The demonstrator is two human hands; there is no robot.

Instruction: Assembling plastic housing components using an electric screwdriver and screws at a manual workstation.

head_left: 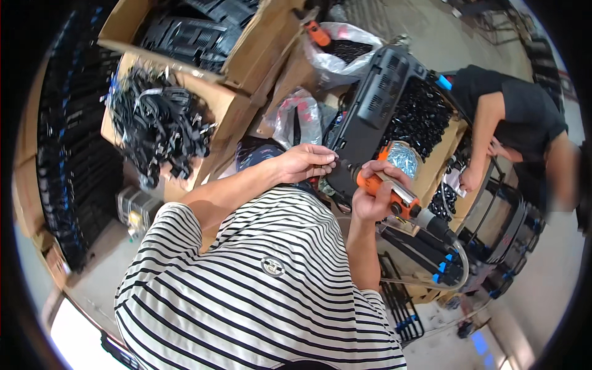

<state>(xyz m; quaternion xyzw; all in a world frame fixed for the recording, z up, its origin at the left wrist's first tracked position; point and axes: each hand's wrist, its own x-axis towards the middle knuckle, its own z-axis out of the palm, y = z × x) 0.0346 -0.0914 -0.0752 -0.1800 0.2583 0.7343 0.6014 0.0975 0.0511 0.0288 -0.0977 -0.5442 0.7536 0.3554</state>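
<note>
Head view, right hand (372, 205): wrapped around orange driver (370, 183)
Left hand (306, 163): pinched near tip (346, 165), contents unclear
Alignment: keep straight, fingers (327, 158) clear

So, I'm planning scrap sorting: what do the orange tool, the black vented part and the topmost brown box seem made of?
The orange tool: smooth, slightly shiny housing, probably hard plastic; its bright silver strip may be metal.
The black vented part: likely moulded plastic, given its satin sheen and neat slots.
The brown box: matte, with folded flaps, so apparently cardboard.
</note>
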